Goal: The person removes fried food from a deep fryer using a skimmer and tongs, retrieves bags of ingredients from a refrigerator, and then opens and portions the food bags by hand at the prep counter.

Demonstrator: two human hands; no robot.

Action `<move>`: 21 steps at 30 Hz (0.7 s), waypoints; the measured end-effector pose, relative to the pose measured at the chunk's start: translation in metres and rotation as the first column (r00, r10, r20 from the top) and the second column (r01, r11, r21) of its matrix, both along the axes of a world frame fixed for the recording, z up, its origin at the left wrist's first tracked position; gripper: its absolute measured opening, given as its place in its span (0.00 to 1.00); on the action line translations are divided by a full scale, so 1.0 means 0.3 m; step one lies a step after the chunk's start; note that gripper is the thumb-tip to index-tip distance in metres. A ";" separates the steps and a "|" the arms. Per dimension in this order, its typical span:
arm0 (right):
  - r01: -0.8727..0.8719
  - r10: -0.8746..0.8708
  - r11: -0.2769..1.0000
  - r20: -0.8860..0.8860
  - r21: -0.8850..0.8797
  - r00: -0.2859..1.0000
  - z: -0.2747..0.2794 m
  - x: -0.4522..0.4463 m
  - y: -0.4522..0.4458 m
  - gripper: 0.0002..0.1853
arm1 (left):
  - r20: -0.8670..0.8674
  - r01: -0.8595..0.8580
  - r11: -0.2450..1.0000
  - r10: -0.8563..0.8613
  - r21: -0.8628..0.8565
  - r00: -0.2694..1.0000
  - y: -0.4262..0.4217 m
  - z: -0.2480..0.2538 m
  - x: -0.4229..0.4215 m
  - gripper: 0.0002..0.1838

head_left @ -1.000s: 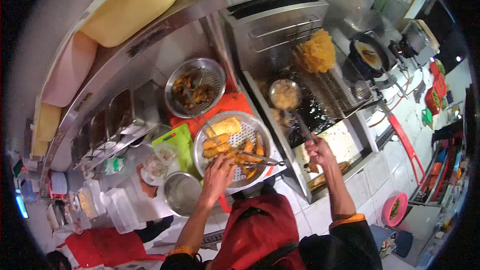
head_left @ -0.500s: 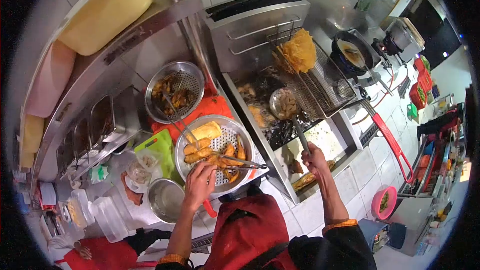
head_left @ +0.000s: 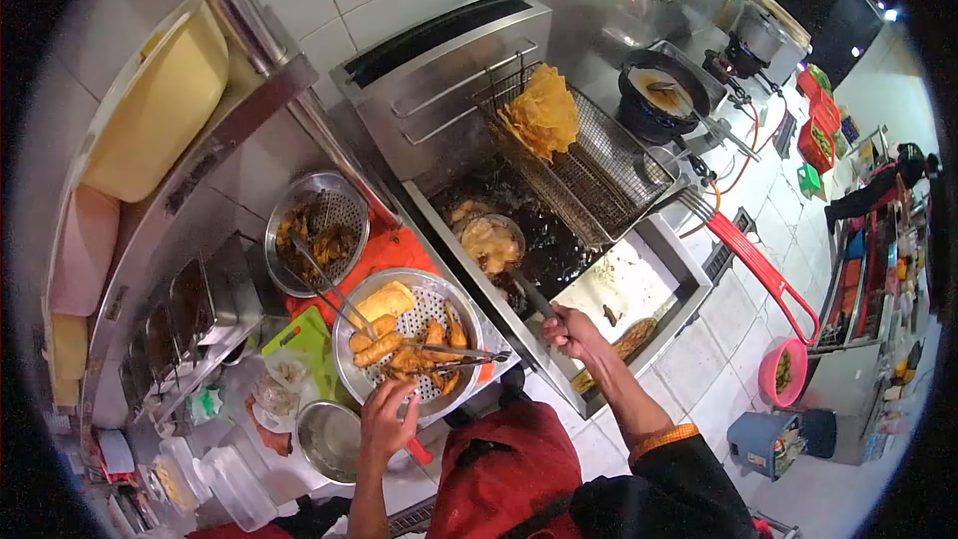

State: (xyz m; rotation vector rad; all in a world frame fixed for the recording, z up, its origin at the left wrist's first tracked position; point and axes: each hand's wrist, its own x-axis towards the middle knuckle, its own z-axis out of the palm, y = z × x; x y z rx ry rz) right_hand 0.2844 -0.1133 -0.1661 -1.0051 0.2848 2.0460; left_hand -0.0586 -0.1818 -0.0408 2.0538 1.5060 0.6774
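My right hand (head_left: 571, 331) is closed round the handle of a ladle (head_left: 491, 242), whose bowl holds pale pieces at the left side of the dark oil in the fryer (head_left: 544, 269). At the lower rim of a perforated metal bowl (head_left: 404, 291) is my left hand (head_left: 387, 419), its fingers bent and apart, nothing seen in them. Fried pieces (head_left: 377, 347), a yellow block (head_left: 387, 301) and tongs (head_left: 459, 352) lie in that bowl. A wire basket (head_left: 589, 180) with a golden crisp piece (head_left: 542, 112) rests over the fryer.
A second perforated bowl (head_left: 317, 235) holds dark fried pieces. Nearby are a green board (head_left: 304, 344) and an empty metal pot (head_left: 329, 442). To the right are a wok (head_left: 659, 90), the basket's red handle (head_left: 763, 274) and a pink basin (head_left: 783, 372). Another person (head_left: 878, 185) stands far right.
The ladle has moved left in the fryer with my right hand. My left hand has drawn back from the food to the bowl's lower rim. The view has shifted.
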 end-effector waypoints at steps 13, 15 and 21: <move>0.009 -0.266 0.941 0.724 0.338 0.637 -0.045 -0.043 0.238 0.08 | -0.109 -0.100 0.993 0.094 -0.057 0.990 -0.139 0.017 -0.091 0.12; -0.015 -0.246 0.949 0.769 0.316 0.590 -0.062 -0.061 0.268 0.10 | -0.075 -0.111 0.994 0.109 -0.022 0.991 -0.147 0.024 -0.094 0.12; -0.207 0.008 0.944 0.610 0.258 0.792 -0.091 -0.105 0.252 0.09 | -0.073 -0.116 0.993 0.114 -0.025 0.991 -0.149 0.038 -0.102 0.13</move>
